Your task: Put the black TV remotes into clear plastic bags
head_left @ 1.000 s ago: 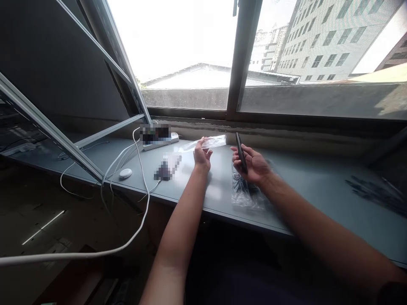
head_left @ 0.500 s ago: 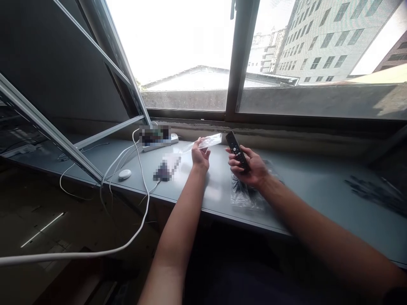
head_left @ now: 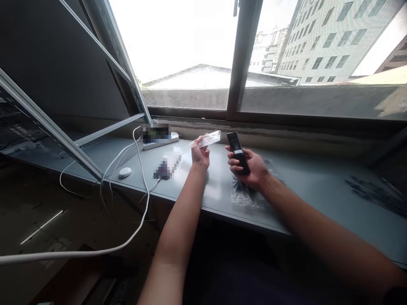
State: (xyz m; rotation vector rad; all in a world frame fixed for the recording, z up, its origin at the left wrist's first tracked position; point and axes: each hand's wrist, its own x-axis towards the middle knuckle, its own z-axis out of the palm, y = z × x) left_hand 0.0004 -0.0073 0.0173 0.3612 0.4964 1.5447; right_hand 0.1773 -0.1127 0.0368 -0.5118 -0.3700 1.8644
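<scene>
My right hand (head_left: 249,166) is wrapped round a slim black remote control (head_left: 235,148), held upright over the grey desk (head_left: 318,190) with its face toward me. My left hand (head_left: 200,156) pinches a clear narrow plastic bag (head_left: 208,140) that sticks up and to the right, its tip close to the remote. Under my right wrist a clear plastic bag with dark items (head_left: 246,192) lies flat on the desk.
A white power strip (head_left: 160,142) sits at the back by the window sill, with white cables (head_left: 140,169) trailing off the desk edge. A small round white device (head_left: 125,172) lies to the left. Metal frame bars (head_left: 47,123) slant across the left. Dark objects (head_left: 372,190) lie far right.
My right hand has turned the remote from edge-on to face-on and brought it nearer the bag. My left hand has tilted the narrow bag upward.
</scene>
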